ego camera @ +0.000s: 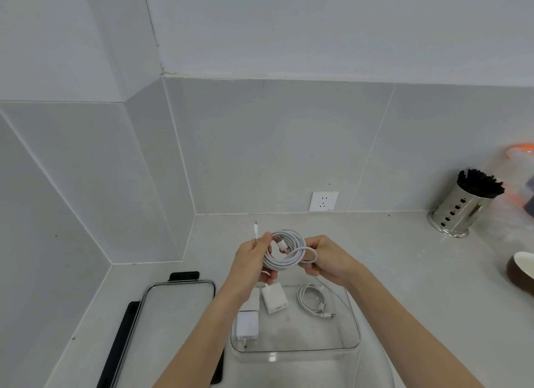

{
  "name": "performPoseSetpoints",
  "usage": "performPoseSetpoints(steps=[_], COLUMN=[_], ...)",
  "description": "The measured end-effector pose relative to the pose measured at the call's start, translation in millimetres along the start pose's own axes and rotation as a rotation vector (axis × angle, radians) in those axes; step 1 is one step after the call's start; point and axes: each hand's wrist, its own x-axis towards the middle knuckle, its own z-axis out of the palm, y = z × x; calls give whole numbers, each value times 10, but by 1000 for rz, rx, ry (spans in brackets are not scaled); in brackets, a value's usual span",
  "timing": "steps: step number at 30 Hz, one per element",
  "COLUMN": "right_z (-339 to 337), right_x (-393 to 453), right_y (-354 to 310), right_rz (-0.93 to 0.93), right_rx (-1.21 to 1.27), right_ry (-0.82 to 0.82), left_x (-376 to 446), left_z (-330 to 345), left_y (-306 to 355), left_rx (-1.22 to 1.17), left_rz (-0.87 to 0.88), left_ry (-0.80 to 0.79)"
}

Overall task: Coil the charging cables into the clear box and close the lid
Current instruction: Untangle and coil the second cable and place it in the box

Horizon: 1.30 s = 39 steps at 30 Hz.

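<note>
A white charging cable [284, 250] is wound into a coil and held above the far edge of the clear box [354, 327]. My left hand [254, 262] grips the coil's left side, with one plug end sticking up past the thumb. My right hand [328, 257] pinches the coil's right side. Inside the box lie a smaller coiled white cable [313, 301] and two white charger blocks [274, 298] [247, 325]. The clear lid [176, 309] with black latches lies flat on the counter to the left of the box.
A steel holder with black sticks [465, 204] stands at the back right. A brown and white bowl [521, 269] sits at the right edge. A wall socket [323, 201] is behind the hands. Tiled walls close in the left and back.
</note>
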Motion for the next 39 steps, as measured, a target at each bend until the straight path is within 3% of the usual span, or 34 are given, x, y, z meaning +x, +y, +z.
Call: performPoseSetpoints(steps=[4, 12, 18, 21, 26, 30, 35, 39], right_z=[20, 174, 316, 246, 116, 155, 249, 302], right_x=[-1, 61, 86, 84, 38, 67, 60, 66], right_y=[8, 83, 86, 21, -68, -91, -70, -78], right_rz=[42, 37, -29, 104, 194, 107, -241, -352], right_rx=[163, 415, 606, 663, 287, -62, -287, -386], right_ry=[-55, -1, -14, -48, -163, 27, 301, 412], left_x=[17, 45, 92, 86, 98, 143, 160, 157], left_z=[-30, -102, -145, -160, -128, -71, -72, -63], left_y=[-11, 27, 4, -30, -66, -103, -72, -64], left_rx=[63, 131, -65, 41, 267, 341, 358, 364], left_rz=[-45, -50, -139, -69, 69, 111, 127, 144], left_ry=[0, -17, -94, -60, -84, -17, 48, 76])
